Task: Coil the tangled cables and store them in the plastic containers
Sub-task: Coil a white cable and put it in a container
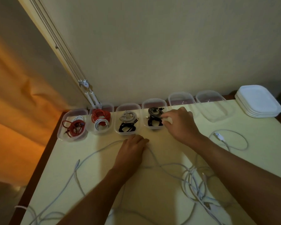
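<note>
Several clear plastic containers line the table's far edge. The fourth container (pixel 154 103) holds a grey coil and a black coil (pixel 153 122). My right hand (pixel 179 123) is at this container's right rim, fingers curled at the black coil; whether it grips the coil is unclear. My left hand (pixel 131 150) rests flat on the table, over a long white cable (pixel 94 154). A tangle of white cables (pixel 196 185) lies near me on the right. Another white cable with a USB plug (pixel 229 139) loops at the right.
Containers at the left hold red and white coils (pixel 101 118) and a beige and a black coil (pixel 127 122). Two bare containers (pixel 181 98) stand at the right. White lids (pixel 259 101) are stacked at the far right. A wall, blind cords and an orange curtain border the table (pixel 258 143).
</note>
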### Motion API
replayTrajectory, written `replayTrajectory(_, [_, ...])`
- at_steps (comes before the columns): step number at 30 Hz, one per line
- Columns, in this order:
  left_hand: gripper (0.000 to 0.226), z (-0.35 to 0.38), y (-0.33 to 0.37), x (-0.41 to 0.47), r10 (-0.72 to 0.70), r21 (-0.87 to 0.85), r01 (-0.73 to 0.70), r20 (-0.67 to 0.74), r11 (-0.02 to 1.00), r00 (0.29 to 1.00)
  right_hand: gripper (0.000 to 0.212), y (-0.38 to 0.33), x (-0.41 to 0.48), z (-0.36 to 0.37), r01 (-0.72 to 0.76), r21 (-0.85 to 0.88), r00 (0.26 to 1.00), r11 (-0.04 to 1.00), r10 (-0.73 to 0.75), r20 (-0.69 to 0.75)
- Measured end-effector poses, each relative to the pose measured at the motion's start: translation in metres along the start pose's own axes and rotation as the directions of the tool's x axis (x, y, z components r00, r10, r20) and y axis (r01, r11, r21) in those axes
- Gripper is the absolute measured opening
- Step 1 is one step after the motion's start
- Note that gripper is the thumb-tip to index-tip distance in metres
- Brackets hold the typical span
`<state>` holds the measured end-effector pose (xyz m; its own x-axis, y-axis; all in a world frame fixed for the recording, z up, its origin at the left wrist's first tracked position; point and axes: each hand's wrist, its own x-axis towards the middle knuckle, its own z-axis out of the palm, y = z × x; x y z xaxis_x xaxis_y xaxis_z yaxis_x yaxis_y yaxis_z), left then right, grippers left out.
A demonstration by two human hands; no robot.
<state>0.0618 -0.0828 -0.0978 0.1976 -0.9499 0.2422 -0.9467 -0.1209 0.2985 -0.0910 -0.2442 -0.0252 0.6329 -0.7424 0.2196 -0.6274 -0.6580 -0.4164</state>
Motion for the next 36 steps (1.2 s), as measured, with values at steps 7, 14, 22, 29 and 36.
replayTrajectory(7, [0.015,-0.027,0.023,-0.008,-0.03,0.023,0.031,-0.037,0.999,0.999,0.028,-0.014,-0.067,-0.006,-0.077,0.211,0.98,0.974,0.034,0.198])
replayTrajectory(14, [0.017,-0.093,0.056,-0.01,-0.003,-0.089,-0.008,-0.129,0.996,0.992,0.015,-0.049,-0.089,-0.031,-0.097,0.386,0.964,0.917,-0.009,0.265])
replayTrajectory(22, [0.018,-0.184,0.085,-0.013,-0.091,-0.33,-0.007,-0.281,0.944,0.955,0.015,-0.103,-0.078,-0.127,-0.104,0.821,0.994,0.561,0.041,0.098])
replayTrajectory(29, [0.018,-0.274,0.093,-0.022,-0.277,-0.668,-0.017,-0.332,0.744,0.902,0.012,-0.152,-0.049,-0.263,0.206,0.832,0.963,0.514,0.042,-0.264])
replayTrajectory(36, [0.024,-0.363,0.133,-0.017,-0.234,-0.648,-0.112,-0.423,0.753,0.876,0.011,-0.208,-0.036,-0.376,0.415,0.731,0.882,0.542,-0.044,-0.469])
